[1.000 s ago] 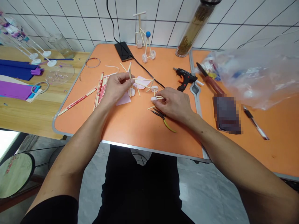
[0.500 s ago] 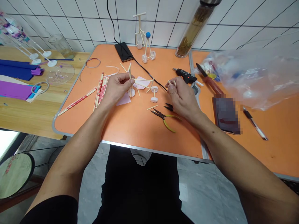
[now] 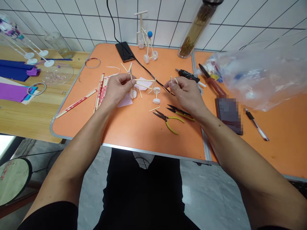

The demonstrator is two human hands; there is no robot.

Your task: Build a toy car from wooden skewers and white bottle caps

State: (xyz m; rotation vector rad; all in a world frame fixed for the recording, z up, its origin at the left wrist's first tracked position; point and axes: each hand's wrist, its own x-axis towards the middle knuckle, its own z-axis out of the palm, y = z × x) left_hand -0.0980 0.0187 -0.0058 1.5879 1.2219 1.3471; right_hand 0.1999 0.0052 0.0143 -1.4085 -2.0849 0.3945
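Note:
My left hand (image 3: 121, 88) is closed, pinching a small frame of wooden sticks (image 3: 144, 80) with a white wheel (image 3: 133, 94) under it. In the fingertips of my right hand (image 3: 184, 91), also closed, a short wooden stick (image 3: 171, 82) stands nearly upright, apart from the frame. A pair of white wheels on a stick axle (image 3: 156, 95) lies between the hands. Just below it is a loose piece of stick (image 3: 154, 109). Two pliers with yellow handles rest nearer to me, needle-nose pliers (image 3: 165, 118) and a second pair (image 3: 179, 111) partly under my right wrist.
A finished-looking stick tricycle with a blue ball (image 3: 150, 34) stands by the wall. Around the table are a phone (image 3: 125, 52), a glue gun (image 3: 188, 75), a knife (image 3: 212, 81), wrapped chopsticks (image 3: 99, 92), a tall bottle (image 3: 198, 30) and a plastic bag (image 3: 259, 76).
My right hand has turned and shifted slightly up, so its stick now points upward. More of the second pliers shows. My left hand keeps hold of the stick frame.

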